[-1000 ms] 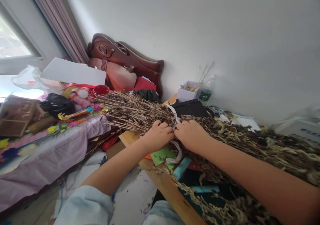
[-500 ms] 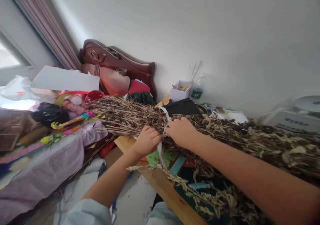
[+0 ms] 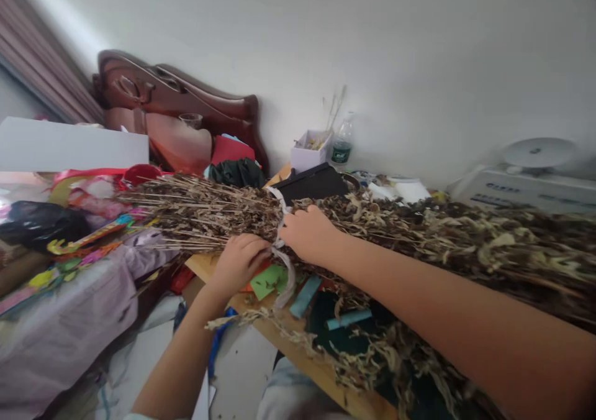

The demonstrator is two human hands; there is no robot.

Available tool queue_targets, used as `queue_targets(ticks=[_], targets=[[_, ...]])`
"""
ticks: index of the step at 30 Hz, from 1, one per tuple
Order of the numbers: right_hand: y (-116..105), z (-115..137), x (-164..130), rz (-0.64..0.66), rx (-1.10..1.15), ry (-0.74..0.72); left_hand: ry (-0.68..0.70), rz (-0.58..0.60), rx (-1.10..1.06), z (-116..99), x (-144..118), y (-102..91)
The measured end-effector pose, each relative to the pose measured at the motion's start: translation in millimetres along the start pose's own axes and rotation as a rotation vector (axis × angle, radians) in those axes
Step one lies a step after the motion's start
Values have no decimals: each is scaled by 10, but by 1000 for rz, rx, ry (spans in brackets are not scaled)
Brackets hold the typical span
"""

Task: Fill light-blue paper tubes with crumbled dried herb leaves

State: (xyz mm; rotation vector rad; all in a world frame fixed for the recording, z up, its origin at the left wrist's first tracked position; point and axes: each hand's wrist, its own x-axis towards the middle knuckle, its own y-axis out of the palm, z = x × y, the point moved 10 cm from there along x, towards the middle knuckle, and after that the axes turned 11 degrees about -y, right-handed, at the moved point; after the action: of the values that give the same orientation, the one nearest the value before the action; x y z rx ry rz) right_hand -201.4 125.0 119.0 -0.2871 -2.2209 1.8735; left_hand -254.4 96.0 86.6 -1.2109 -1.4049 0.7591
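A long bundle of dried plants point(image 3: 214, 212) lies across the table, stems to the left and curled leaves to the right. Around its middle runs a pale cloth strip point(image 3: 281, 205), with a loose end hanging down the near side. My right hand point(image 3: 310, 233) is closed on the strip at the bundle's front, fingertips pinched. Just left of it, my left hand point(image 3: 239, 261) has curled fingers at the strip by the lower edge of the bundle; its fingertips are partly hidden. A loose dried sprig point(image 3: 298, 339) droops over the wooden table edge below.
Behind the bundle are a black box point(image 3: 310, 184), a white box with stalks point(image 3: 308, 153), a plastic bottle point(image 3: 343, 140) and a white scale point(image 3: 526, 178). A carved headboard point(image 3: 186, 91) and a cluttered bed with a pinkish sheet point(image 3: 88, 314) are at left.
The view has turned right, so everything appears further left. Both hands stay at the cloth strip, and its loose end now hangs more visibly between and below them.
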Motion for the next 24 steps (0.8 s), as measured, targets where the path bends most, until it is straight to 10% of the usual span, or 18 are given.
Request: queue_targets(ticks=[8, 24], targets=[[64, -19, -10, -6, 44, -1, -125, 100, 52, 11, 143, 92], [54, 44, 72, 0, 8, 7, -448, -276, -251, 98, -178, 17]])
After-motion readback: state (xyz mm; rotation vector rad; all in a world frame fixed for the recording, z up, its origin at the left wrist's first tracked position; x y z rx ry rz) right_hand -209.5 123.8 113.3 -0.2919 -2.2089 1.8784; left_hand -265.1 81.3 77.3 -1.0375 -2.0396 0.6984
